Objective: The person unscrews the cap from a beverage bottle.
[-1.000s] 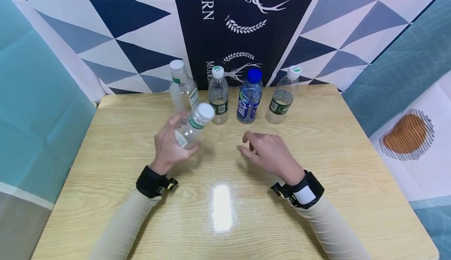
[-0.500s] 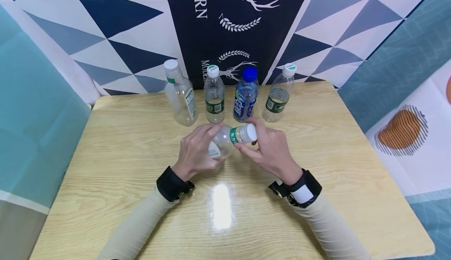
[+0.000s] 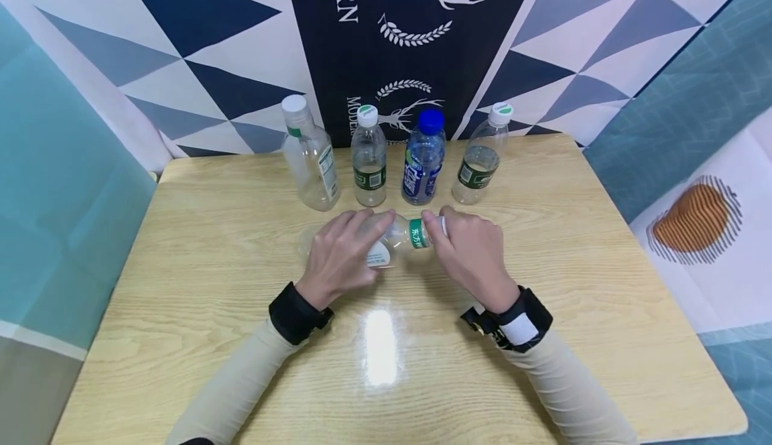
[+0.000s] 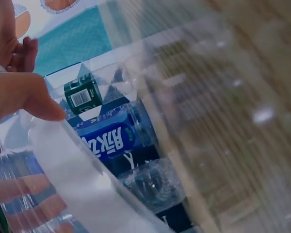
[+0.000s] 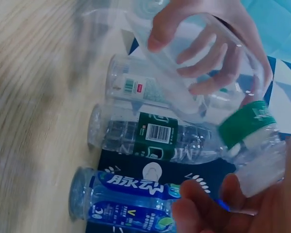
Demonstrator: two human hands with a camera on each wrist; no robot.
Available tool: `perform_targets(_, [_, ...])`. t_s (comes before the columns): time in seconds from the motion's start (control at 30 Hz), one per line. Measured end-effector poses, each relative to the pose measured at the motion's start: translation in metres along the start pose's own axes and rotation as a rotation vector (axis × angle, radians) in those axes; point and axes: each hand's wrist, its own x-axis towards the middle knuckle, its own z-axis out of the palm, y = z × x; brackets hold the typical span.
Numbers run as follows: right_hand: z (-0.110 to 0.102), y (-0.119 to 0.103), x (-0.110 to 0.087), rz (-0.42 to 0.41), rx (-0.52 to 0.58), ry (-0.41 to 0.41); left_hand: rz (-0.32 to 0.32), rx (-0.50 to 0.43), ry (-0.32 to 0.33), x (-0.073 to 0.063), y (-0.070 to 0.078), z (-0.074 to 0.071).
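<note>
Grips a clear, thin-walled plastic bottle [image 3: 397, 232] round its body in the curled fingers of the left hand [image 3: 342, 250], while pinching its white cap [image 3: 445, 226] between thumb and fingers of the right hand [image 3: 473, 250]. Holds it on its side near the middle of the table [image 3: 603, 311], capped end toward the right; cannot tell about contact with the pale, glossy, wood-grained top. Wears a black strap [image 3: 299, 313] at each wrist below beige cloth sleeves [image 3: 220, 385]. Faces four upright plastic bottles in a row along the far edge: from the left, a large clear bottle [image 3: 310, 167], a slim clear bottle [image 3: 369, 157], a blue-capped bottle [image 3: 423, 163] and another slim bottle [image 3: 480, 158], all before fabric [image 3: 229, 49] printed with triangles, a deer and leafy sprays. Can read 东方 on the green band [image 3: 418, 233] round the held neck, 脉动 in white on the blue label [image 5: 136, 182], and "ERN" on the fabric; can make out only barcodes and tiny print on the slim bottle's dark green label [image 5: 156, 135] and the large one's white label [image 3: 328, 172].
</note>
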Motion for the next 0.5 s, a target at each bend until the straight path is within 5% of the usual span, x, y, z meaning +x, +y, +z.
perform_targets(0.23, [-0.0019,-0.0016,-0.0008,0.225,-0.026,-0.119,0.034,0.086,0.031,0.0019,0.0028,-0.0041])
perform_targets(0.5, [0.0006,-0.0033,-0.002,0.209,0.011,-0.022,0.034,0.075,0.037,0.0018,0.0033,-0.0064])
